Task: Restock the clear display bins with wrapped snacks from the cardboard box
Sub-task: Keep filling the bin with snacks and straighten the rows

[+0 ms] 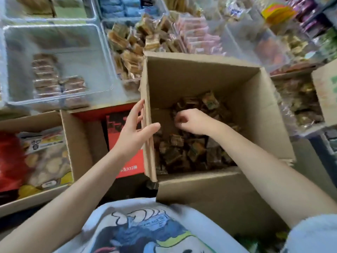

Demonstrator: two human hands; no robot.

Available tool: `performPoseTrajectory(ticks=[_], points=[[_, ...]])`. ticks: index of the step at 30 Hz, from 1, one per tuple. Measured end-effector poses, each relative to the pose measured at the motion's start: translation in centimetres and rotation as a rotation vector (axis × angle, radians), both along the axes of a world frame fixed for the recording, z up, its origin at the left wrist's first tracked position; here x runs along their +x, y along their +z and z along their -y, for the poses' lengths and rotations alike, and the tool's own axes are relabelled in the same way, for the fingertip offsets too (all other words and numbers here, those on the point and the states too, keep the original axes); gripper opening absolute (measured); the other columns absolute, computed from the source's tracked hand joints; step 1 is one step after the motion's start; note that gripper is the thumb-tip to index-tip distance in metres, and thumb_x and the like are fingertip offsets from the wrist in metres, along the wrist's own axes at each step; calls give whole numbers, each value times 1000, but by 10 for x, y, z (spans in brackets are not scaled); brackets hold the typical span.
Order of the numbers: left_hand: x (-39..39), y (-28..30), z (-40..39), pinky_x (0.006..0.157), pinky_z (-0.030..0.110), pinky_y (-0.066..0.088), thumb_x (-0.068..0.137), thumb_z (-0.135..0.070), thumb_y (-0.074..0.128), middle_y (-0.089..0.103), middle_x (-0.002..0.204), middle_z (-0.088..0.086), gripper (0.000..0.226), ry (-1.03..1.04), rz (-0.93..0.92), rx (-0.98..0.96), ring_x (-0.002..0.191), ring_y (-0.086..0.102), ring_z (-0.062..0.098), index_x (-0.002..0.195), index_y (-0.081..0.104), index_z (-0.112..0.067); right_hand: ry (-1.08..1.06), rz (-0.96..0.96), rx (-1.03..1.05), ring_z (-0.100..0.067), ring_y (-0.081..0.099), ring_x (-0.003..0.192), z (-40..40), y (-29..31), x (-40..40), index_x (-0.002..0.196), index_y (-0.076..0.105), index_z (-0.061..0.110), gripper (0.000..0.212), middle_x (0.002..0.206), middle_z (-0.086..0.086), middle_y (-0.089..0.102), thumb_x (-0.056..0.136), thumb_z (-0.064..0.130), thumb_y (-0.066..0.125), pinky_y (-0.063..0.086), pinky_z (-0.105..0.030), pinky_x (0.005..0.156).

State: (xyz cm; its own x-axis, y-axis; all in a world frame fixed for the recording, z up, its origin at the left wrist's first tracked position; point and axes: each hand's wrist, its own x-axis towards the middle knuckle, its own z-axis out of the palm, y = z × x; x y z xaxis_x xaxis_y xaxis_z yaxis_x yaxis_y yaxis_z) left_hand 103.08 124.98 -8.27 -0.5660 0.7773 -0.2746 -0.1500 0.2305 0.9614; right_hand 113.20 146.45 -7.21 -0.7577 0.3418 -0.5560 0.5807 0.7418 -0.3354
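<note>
The cardboard box [209, 84] stands open, its bottom covered with dark wrapped snacks [184, 150]. The left hand [135, 131] rests on the box's left wall, fingers straight outside and thumb hooked over the rim. The right hand [191, 121] is down inside with fingers curled among the snacks; whether it pinches one cannot be told. A clear bin [54, 33] beyond the box's left side holds a few packets at its near edge.

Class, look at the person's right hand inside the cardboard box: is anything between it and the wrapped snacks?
Nothing visible. The right hand is down inside the cardboard box, fingers curled right at the wrapped snacks on the box floor. The left hand rests on the box's left wall, outside the path.
</note>
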Motion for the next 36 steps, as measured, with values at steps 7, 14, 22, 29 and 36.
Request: performPoseTrajectory(ticks=[7,14,22,29,36], points=[[4,-2,-2,113,53,40,74,-49,67,36,157,-21,82,49,18,-18,145,36,13,147,31,-57,325,350,18,-28,60,113,8,-86,-20,135,55,6,33,131,-13,59,105,16,45,44,-28,80],[9,-2,-3,115,54,37,76,-53,65,37,157,-20,81,51,42,-38,146,35,14,148,28,-59,285,339,-58,-30,58,117,-7,-130,0,140,50,15,50,135,-11,58,95,32,63,44,-28,89],[6,0,-3,114,54,38,74,-55,69,42,155,-15,82,36,73,-40,144,38,16,146,30,-61,-234,75,-1007,-27,59,81,-48,-1,-32,119,56,6,43,101,-20,64,98,39,38,46,-35,75],[-23,32,17,101,42,51,82,-69,52,65,132,-4,68,79,200,56,121,62,15,136,58,-29,-130,-331,-1350,-26,62,98,-10,85,-50,129,44,9,42,113,-19,60,88,4,49,57,-30,70],[-97,71,72,57,27,59,92,-20,70,74,104,15,39,380,366,104,82,74,24,127,59,-6,-128,-354,-1113,-27,64,109,79,98,-121,138,44,8,42,122,-14,61,98,7,56,54,-39,93]])
